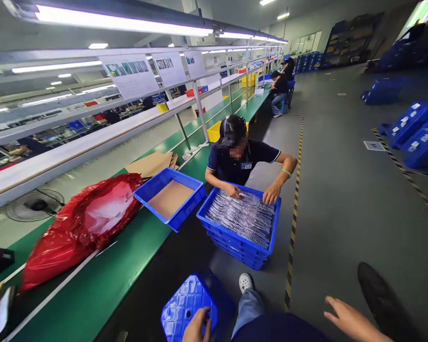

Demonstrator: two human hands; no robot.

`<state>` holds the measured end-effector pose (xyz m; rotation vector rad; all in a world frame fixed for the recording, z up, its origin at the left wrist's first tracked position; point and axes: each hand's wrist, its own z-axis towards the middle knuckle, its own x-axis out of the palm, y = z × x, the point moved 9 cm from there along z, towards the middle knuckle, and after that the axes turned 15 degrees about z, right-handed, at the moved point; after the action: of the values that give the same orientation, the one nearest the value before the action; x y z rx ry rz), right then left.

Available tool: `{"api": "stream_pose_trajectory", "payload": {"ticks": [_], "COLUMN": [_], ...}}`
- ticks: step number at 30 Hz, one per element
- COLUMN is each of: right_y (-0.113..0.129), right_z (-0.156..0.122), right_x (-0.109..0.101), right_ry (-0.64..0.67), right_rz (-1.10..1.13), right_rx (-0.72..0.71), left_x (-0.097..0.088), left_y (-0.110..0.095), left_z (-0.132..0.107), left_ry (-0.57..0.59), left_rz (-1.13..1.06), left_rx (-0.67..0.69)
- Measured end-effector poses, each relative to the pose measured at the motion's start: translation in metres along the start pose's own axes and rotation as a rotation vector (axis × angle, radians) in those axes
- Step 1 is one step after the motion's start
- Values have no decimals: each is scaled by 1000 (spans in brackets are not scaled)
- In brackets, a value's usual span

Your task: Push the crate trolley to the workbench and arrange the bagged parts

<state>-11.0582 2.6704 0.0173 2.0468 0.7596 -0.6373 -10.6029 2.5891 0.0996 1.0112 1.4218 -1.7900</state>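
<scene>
My left hand [197,327] is low in the picture, over the near side of a blue plastic stool [190,299]. Its fingers are loosely bent with a gap between them, and I see nothing held; whether it touches the stool I cannot tell. Off to the right, above the grey floor, my right hand [347,316] has its fingers apart and nothing in them. Ahead stands a stack of blue crates [235,244]; rows of silvery packets [240,216] fill the top one. Another person's hands [271,194] rest at those packets and the crate's rim.
On the green workbench [128,280] lie a red plastic bag [67,228] with white contents and a blue bin [153,202] lined with cardboard. Striped floor tape [294,223] runs along the aisle. More blue crates [419,133] stand at right, and people sit farther along the bench.
</scene>
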Motion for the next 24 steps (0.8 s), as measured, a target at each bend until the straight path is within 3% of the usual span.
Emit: {"api": "stream_pose_trajectory", "payload": {"ticks": [2,4,7,10,13,18,24], "right_y": [-17,-17,7,36,58,87,128], "right_z": [9,18,37,57,72,98,143], "right_x": [9,11,-1,-23,-37,-57,-95], "right_ry": [45,89,110,105,151,241,237], "right_rz": [-59,-98,-79,-37,-64,-194,-252], "right_rx": [61,76,64,65,51,11,-108], "left_x": [8,10,14,21,28,38,57], "left_y": [-10,-14,-18,-17,-11,-8,-34], "left_z": [45,87,138,168,180,173,159], "left_ry": [107,152,207,257,281,264,303], "left_rz": [12,37,71,84,80,72,62], "left_rx": [34,43,65,51,21,-24,-56]}}
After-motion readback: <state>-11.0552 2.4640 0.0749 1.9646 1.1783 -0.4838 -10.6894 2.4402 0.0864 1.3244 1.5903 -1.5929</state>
